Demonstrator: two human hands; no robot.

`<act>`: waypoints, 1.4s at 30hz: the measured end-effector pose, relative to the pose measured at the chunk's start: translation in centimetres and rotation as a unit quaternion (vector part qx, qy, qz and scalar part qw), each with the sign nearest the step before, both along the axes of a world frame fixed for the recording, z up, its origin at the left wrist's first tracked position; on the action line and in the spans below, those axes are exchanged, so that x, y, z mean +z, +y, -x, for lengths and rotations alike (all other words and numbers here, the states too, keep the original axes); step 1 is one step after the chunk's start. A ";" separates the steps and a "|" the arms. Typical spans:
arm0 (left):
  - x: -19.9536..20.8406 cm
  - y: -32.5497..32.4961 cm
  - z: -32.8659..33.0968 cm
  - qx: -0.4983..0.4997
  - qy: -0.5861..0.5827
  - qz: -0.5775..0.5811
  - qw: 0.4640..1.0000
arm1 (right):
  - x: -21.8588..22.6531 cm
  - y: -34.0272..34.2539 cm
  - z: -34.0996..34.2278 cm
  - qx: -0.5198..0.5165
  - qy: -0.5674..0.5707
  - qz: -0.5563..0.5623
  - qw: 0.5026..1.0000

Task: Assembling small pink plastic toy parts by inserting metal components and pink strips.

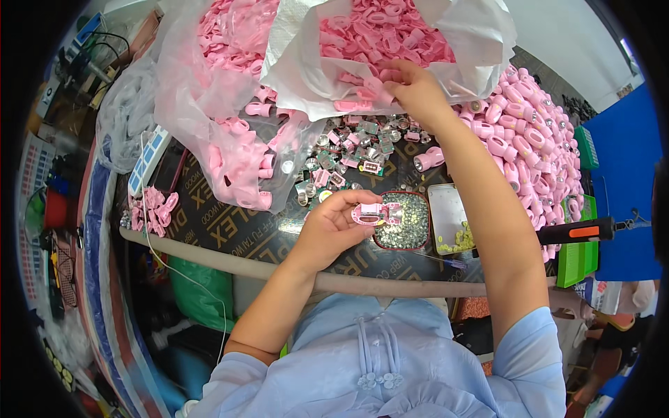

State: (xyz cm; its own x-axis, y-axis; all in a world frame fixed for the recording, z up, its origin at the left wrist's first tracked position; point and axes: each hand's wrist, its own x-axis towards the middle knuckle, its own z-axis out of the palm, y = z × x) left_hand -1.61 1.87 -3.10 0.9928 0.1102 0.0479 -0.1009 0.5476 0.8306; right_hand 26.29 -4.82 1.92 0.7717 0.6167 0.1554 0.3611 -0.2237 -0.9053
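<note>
My left hand (327,233), at the near middle of the table, is closed on a half-built pink flashlight (369,214), an open half shell with metallic parts inside. My right hand (416,94) reaches to the mouth of a white bag (296,66) filled with loose pink plastic shells (387,31). Its fingers curl round a pink shell at the bag's lower edge; the fingertips are partly hidden. Between the hands lie loose circuit boards with silvery reflectors (348,157). Just beyond the left hand is a red-rimmed tray (428,233) of small metallic parts.
A large heap of pink flashlights (533,139) stands at the right. A clear bag (209,129) of pink parts lies at the left. Next to the red-rimmed tray is a white container (442,209) with small yellow pieces. A black-and-orange tool (578,231) hangs at the right edge.
</note>
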 end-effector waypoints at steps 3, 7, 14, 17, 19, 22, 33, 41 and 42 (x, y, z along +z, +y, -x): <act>0.1 0.1 0.0 0.000 0.005 0.011 1.000 | 0.2 -0.5 -0.2 0.024 0.069 -0.008 0.997; 0.0 0.2 0.3 0.008 0.008 0.007 1.000 | 1.7 -0.6 1.9 0.014 -0.048 0.123 0.991; -0.1 0.1 0.1 0.004 0.004 0.000 1.000 | -0.1 -1.2 0.6 -0.015 -0.231 0.100 0.968; -0.1 0.2 0.1 0.009 0.001 0.000 1.000 | 0.4 -1.3 1.1 -0.030 -0.137 0.091 0.986; -0.1 0.0 0.0 0.006 -0.003 0.004 1.000 | 0.1 -1.4 1.0 -0.004 -0.192 0.114 0.975; 0.0 -0.1 -0.1 0.002 0.001 -0.001 1.000 | -0.6 -1.4 0.9 -0.021 -0.289 0.070 0.955; -0.1 0.1 0.2 0.014 0.008 -0.008 1.000 | -0.1 -0.3 2.2 -0.026 -0.261 0.168 0.950; 0.1 0.0 -0.2 0.017 -0.002 -0.006 1.000 | 0.9 -1.9 1.5 -0.028 -0.172 0.078 0.982; 0.2 0.0 -0.2 0.022 -0.003 -0.004 1.000 | 1.1 -2.3 1.7 -0.029 -0.171 0.079 0.982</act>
State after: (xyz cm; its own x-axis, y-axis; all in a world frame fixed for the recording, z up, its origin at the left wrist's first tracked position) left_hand -1.39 1.86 -2.91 0.9867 0.1528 0.0551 -0.1296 0.5360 0.8342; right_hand 24.61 -7.12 3.01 0.7252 0.6108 0.3179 0.6210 -0.3808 -0.6851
